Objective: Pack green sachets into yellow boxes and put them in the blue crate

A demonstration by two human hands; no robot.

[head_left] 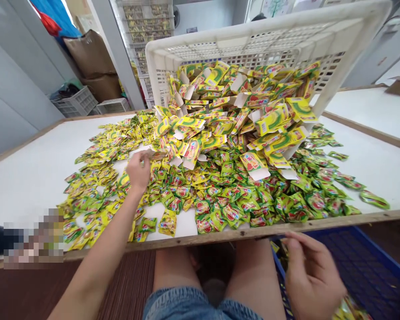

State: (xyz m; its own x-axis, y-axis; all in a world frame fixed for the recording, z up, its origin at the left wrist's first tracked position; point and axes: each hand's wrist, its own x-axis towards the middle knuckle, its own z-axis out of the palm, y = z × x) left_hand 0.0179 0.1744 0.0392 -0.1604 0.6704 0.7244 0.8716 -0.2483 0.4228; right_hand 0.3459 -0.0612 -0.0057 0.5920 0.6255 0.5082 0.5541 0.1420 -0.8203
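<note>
Sachets (226,195) crowding table edge (220,234)

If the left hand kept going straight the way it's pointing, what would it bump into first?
Probably the flat yellow-green cartons spilling from the tipped white crate; the left hand points toward them, though depth is unclear.

Bright even light, soft shadows, wide-angle bending at edges

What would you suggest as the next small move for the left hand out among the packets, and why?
Probably close the left hand on a few green-and-yellow sachets right beside it and draw them toward the table's near edge. The right hand waits empty over the blue crate, which looks mostly unfilled.
</note>
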